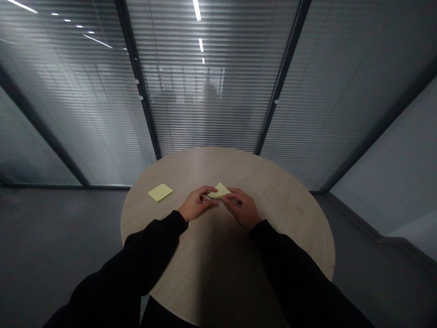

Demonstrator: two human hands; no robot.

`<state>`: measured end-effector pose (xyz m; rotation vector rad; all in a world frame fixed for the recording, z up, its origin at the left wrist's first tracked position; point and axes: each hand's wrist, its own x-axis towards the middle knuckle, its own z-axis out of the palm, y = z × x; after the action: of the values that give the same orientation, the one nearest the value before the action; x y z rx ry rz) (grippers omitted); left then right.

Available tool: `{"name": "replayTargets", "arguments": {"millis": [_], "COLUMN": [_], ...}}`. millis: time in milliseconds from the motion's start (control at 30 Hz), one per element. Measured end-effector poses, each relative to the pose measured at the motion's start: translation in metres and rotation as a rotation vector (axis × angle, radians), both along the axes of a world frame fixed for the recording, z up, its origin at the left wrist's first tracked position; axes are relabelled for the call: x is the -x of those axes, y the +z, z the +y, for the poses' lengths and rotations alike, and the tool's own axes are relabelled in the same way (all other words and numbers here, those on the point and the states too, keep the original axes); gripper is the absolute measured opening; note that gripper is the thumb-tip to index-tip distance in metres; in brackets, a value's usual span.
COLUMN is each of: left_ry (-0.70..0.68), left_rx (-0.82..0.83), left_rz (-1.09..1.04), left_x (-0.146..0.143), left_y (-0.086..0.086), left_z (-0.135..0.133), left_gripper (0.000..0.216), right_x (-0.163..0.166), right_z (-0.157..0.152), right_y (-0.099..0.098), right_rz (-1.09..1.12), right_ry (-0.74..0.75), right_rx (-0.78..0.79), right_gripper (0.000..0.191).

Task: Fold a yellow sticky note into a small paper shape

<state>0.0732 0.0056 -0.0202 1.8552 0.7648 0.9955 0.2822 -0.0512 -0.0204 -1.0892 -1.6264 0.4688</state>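
A small yellow sticky note [220, 190] is held between my two hands near the middle of the table, its upper corner pointing away from me. It looks folded, with a straight edge toward me. My left hand [198, 203] grips its left side between thumb and fingers. On the opposite side, my right hand [243, 207] pinches the right corner, fingers curled. The fingertips partly cover both ends of the paper. A pad of yellow sticky notes [160, 192] lies flat to the left, apart from my left hand.
The round wooden table [293, 214] has a curved edge all around. Behind it stands a glass partition with blinds [208, 123] and dark frames. Grey floor [61, 237] shows on both sides, and a pale wall [396, 182] rises at the right.
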Motion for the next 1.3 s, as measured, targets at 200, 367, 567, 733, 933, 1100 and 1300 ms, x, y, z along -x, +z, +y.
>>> {"name": "replayTargets", "arguments": {"millis": [200,367,567,733,933,1100,1300], "left_ry": [-0.069,-0.093,-0.086,-0.068,-0.088,-0.103,-0.098], "left_rx": [0.041,0.038,0.070,0.096,0.132,0.148,0.182], "left_rz": [-0.127,-0.090,-0.089,-0.069,-0.058,-0.072,-0.137], "left_x": [-0.005,-0.008,-0.010,-0.010,-0.010,-0.011,-0.013], "left_y": [-0.005,-0.006,-0.002,-0.001,0.001,0.002,-0.001], "left_z": [0.002,-0.003,-0.008,-0.010,-0.014,-0.016,-0.016], "left_gripper": [0.065,0.056,0.050,0.050,0.052,0.053,0.053], "right_x": [0.000,0.001,0.000,0.000,0.004,0.004,0.003], "right_z": [0.003,0.005,0.008,0.006,0.002,0.003,0.006], "right_y": [-0.007,-0.011,-0.012,-0.011,-0.004,-0.004,-0.007], "right_rz": [0.071,0.206,0.214,0.199,0.239,0.244,0.288], "right_ry": [0.045,0.106,0.144,0.128,0.125,0.102,0.106], "right_rx": [0.140,0.255,0.321,0.349,0.402,0.363,0.370], "right_gripper": [0.027,0.048,0.041,0.037,0.037,0.037,0.038]}}
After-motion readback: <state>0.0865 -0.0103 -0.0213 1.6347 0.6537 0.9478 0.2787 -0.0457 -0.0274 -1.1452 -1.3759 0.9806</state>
